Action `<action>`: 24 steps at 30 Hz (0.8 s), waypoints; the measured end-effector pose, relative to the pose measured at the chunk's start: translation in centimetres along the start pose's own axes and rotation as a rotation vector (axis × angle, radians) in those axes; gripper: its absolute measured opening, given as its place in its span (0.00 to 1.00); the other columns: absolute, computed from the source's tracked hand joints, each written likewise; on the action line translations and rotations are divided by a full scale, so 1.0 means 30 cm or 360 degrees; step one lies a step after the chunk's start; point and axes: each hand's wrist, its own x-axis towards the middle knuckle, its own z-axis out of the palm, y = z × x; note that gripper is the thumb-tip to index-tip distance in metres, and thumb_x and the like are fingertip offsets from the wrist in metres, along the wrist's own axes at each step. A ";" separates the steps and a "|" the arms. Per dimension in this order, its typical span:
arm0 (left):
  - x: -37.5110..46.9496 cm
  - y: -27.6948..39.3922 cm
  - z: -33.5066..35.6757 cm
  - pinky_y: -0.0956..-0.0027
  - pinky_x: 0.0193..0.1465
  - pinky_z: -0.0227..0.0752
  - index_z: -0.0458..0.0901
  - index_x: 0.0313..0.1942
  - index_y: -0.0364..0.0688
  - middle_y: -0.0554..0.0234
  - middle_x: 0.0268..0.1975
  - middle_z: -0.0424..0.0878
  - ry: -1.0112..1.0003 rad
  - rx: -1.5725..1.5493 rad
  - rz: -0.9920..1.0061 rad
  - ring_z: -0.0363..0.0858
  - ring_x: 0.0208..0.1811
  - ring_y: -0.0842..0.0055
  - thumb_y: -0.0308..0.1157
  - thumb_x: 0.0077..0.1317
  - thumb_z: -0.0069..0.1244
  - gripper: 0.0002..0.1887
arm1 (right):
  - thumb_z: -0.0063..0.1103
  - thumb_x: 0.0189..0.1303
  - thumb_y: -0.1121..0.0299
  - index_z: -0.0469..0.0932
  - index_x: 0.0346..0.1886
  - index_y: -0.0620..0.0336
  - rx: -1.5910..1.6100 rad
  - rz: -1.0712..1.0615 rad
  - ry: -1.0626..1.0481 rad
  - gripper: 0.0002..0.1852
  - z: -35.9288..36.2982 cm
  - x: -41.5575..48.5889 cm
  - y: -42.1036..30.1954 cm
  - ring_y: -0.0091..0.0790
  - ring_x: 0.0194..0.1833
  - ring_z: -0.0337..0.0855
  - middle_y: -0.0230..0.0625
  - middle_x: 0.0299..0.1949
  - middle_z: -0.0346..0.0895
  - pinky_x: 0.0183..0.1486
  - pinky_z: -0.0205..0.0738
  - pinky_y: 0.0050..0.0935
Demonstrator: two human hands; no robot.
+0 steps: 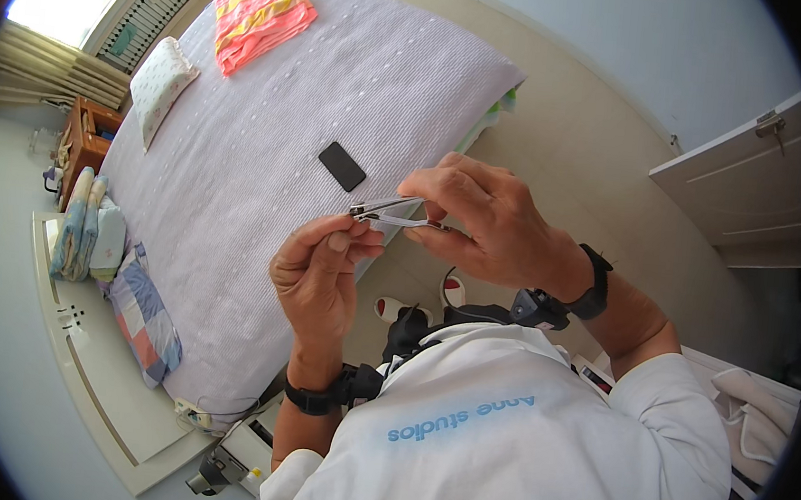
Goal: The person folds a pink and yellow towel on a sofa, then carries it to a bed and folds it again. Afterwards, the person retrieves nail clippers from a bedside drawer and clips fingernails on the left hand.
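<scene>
A metal nail clipper (400, 211) is held in the air above the edge of the bed. My right hand (499, 219) has it between thumb and fingers at the far ends of its two arms, which spread apart in a V. The clipper's jaw end meets a fingertip of my left hand (323, 272). The left fingers are bent and slightly apart, with the thumb in front of them, and nothing is visibly held there. Whether the jaws are around a nail is too small to tell. Beyond the hands, a black smartphone (342, 166) lies flat on the lilac ribbed bedspread (258, 159).
A pink and yellow folded cloth (264, 16) and a white pillow (161, 86) lie on the bed. Folded quilts (81, 229) and a checked pillow (146, 317) rest by the headboard (93, 373). A white door (749, 180) stands at the right. White slippers (389, 310) show below.
</scene>
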 end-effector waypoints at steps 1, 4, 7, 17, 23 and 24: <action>0.000 -0.002 0.000 0.63 0.44 0.85 0.81 0.47 0.29 0.45 0.42 0.85 -0.0009 -0.0025 0.0000 0.87 0.42 0.62 0.22 0.70 0.47 0.10 | 0.70 0.49 0.77 0.74 0.48 0.61 0.0006 0.0004 -0.0004 0.22 0.001 -0.001 0.000 0.28 0.28 0.79 0.35 0.36 0.77 0.29 0.76 0.26; -0.002 -0.003 0.000 0.62 0.44 0.85 0.80 0.47 0.29 0.44 0.42 0.85 -0.0013 -0.0051 -0.0008 0.87 0.43 0.61 0.22 0.70 0.47 0.10 | 0.70 0.49 0.78 0.74 0.48 0.61 0.0024 0.0019 -0.0011 0.22 0.002 -0.002 -0.003 0.27 0.28 0.79 0.35 0.37 0.77 0.30 0.76 0.26; -0.005 -0.002 -0.002 0.62 0.45 0.85 0.80 0.47 0.28 0.44 0.42 0.85 -0.0009 -0.0034 -0.0025 0.87 0.43 0.61 0.22 0.70 0.46 0.10 | 0.70 0.49 0.78 0.74 0.48 0.61 0.0023 0.0017 -0.0030 0.22 -0.003 -0.003 -0.003 0.27 0.28 0.80 0.36 0.37 0.77 0.30 0.77 0.26; 0.003 -0.012 -0.023 0.59 0.47 0.85 0.79 0.50 0.30 0.44 0.45 0.85 -0.0148 -0.0094 -0.0080 0.86 0.46 0.61 0.24 0.72 0.43 0.11 | 0.70 0.47 0.79 0.75 0.49 0.62 0.0125 0.0065 -0.0053 0.23 -0.014 -0.007 0.004 0.26 0.28 0.79 0.35 0.37 0.77 0.30 0.76 0.25; 0.010 -0.011 -0.025 0.58 0.48 0.85 0.79 0.50 0.29 0.44 0.46 0.84 -0.0168 -0.0150 -0.0177 0.86 0.46 0.61 0.24 0.73 0.42 0.11 | 0.70 0.47 0.79 0.76 0.47 0.62 0.0107 0.0010 -0.0024 0.21 -0.028 -0.004 0.016 0.27 0.27 0.79 0.35 0.36 0.78 0.29 0.76 0.25; 0.012 -0.011 -0.023 0.58 0.48 0.85 0.79 0.50 0.30 0.44 0.46 0.84 -0.0172 -0.0161 -0.0174 0.86 0.46 0.61 0.24 0.73 0.42 0.11 | 0.70 0.47 0.79 0.76 0.47 0.62 0.0102 0.0006 -0.0026 0.21 -0.029 -0.004 0.017 0.27 0.27 0.79 0.35 0.36 0.78 0.29 0.76 0.25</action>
